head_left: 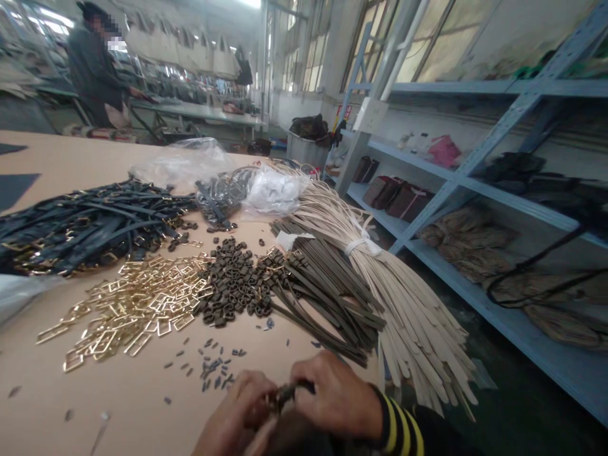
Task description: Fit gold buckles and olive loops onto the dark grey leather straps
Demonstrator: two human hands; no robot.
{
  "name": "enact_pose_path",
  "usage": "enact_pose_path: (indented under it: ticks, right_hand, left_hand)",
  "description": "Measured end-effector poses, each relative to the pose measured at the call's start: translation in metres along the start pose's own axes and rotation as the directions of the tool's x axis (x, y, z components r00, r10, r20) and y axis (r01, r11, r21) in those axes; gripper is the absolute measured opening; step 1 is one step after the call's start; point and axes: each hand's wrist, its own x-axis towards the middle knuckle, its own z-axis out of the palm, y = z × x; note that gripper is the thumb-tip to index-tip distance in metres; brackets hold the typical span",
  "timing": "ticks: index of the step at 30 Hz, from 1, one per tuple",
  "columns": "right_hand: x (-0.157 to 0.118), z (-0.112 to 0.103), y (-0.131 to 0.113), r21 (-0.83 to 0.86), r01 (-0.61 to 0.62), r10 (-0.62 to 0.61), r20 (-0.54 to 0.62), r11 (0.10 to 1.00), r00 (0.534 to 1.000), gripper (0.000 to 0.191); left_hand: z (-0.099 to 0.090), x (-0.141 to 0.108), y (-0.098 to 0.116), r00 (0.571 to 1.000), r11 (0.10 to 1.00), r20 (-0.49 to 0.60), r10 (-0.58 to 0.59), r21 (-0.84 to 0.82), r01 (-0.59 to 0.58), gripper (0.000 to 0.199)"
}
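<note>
Dark strap (287, 395) is held just over the table (114, 405), gripped by the left hand (236, 411) and right hand (335, 398), both closed around it. Just beyond the hands lie small dark studs (213, 373), then gold-coloured rectangular buckles (137, 310), a heap of dark loops (232, 285), a bundle of dark straps (327, 297) and tied cream straps (408, 304)

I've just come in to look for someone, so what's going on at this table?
A person's left hand and right hand hold a small dark strap piece over a tan work table. Ahead lie gold rectangular buckles, small dark loops, dark straps and a beige strap bundle. Another person stands back at a far bench.
</note>
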Motion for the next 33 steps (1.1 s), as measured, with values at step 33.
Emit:
enact_pose_path:
  ticks: [33]
  right_hand:
    - [-0.010,-0.021,-0.004,0.265,-0.065,-0.025,0.324,0.962,0.946,0.012]
  left_hand:
    - [-0.005,-0.012,0.024,0.683,0.568,-0.113,-0.722,-0.660,0.491,0.031]
